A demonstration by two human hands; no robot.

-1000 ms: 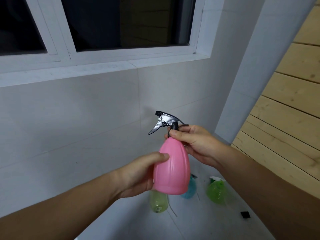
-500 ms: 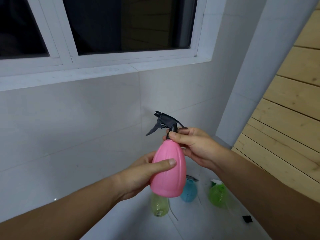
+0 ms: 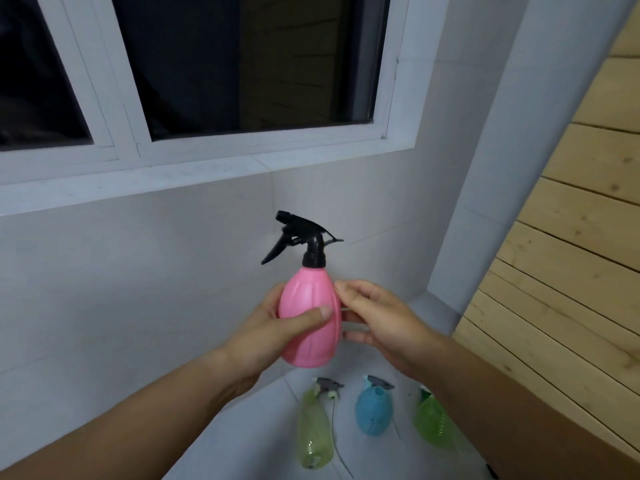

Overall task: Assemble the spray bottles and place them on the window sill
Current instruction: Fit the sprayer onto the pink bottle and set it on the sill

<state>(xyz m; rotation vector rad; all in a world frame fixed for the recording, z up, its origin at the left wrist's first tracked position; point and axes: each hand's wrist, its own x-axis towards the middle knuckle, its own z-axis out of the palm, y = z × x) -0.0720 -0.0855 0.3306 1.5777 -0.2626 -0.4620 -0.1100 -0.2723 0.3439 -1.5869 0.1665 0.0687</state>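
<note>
Head view: right hand (image 3: 384, 323) had left the collar of the black sprayer (image 3: 301, 237), which it pinched half a second before. It now lay slack-fingered just beside the pink bottle (image 3: 308, 323), gripping nothing. Left hand (image 3: 273, 330) gripped the bottle's body, upright in the air below the window sill (image 3: 207, 174). Judgement: sprayer seated, bottle ready for the sill. Blue bottle (image 3: 372, 414) and green bottles (image 3: 313, 434) lay on the floor.

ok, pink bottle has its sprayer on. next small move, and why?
Probably raise the pink bottle to the window sill and stand it there: the black sprayer sits upright on its neck, seemingly seated, the left hand grips the body, the right hand only touches its side.
</note>
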